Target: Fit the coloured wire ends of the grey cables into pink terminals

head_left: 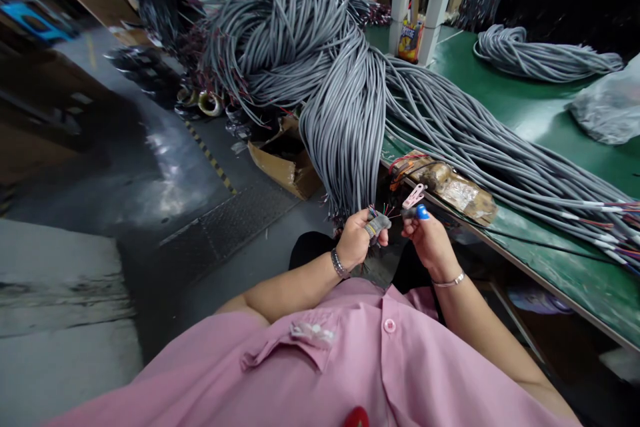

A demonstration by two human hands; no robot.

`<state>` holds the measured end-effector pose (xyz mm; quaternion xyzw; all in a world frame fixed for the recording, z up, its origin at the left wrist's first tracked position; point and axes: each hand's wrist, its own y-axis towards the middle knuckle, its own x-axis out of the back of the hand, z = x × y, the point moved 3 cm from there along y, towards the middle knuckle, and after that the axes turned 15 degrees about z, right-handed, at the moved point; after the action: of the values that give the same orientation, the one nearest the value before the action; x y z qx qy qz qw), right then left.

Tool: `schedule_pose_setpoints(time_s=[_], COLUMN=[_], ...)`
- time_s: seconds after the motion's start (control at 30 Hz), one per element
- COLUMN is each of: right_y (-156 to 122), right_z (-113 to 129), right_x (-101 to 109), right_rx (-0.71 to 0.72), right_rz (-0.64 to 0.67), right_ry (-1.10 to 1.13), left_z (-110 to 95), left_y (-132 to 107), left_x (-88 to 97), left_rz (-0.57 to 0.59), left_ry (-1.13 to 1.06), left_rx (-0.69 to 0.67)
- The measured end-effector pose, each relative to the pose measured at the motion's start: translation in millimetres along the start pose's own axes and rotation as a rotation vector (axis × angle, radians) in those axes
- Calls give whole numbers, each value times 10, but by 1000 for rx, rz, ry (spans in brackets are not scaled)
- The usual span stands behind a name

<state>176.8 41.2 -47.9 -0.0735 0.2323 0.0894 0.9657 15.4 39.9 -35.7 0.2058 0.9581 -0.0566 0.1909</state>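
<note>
1. First, keep the left hand [356,239] steady: its fingers are closed around a fan of thin, multicoloured wires [385,211], above the lap and near the edge of the green-topped bench [520,107].
2. The right hand [427,243] pinches a fine reddish strand just beside that fan, thumb and forefinger together; a light, even pull probably suits it, since so thin a wire could snap or kink.
3. Let the grey-and-yellow wrap [377,225] on the left thumb and the shiny blue cover [423,212] on the right thumb take the pressure.
4. Keep the colours splayed; their lower lengths are hidden in the left grasp, so firm holding there matters.
5. Mind the pink plastic clip [413,196] near the right fingertips, and the hanging bundle of round grey cables [347,133] beyond: loose ends could snag.
</note>
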Motion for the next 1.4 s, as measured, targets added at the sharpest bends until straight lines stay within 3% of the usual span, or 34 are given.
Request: schedule_pose_setpoints(time_s=[0.13,0.27,0.33,0.47,0.67,0.77,0.97,1.17,1.4], right_y=[152,232,240,228,311,342,374,308,197], right_z=[113,241,268,242,147,159,119,111,183], right_x=[59,-32,-49,-17,-94,-106,-106,-115,-142], right_rx=[-100,-138,-40,189,40,56,87,3,-9], right_rz=[60,215,163,-87,51,12,-46,81,132], right_ry=[187,147,58,-169,112,178,242,327,340], left_z=[-98,-185,-199,-165,-63,-33,2,-12,-96], left_y=[51,142,193,278,321,319,313,239,109], left_x=[-17,-42,-51,-63,-83,-96,-89,-102,-152], left_rz=[78,176,217,262,289,306,303,284,187], left_ry=[-34,-53,-67,-89,-116,-120,-103,-33,-35], left_rx=[25,75,91,93,97,101,118,151,43])
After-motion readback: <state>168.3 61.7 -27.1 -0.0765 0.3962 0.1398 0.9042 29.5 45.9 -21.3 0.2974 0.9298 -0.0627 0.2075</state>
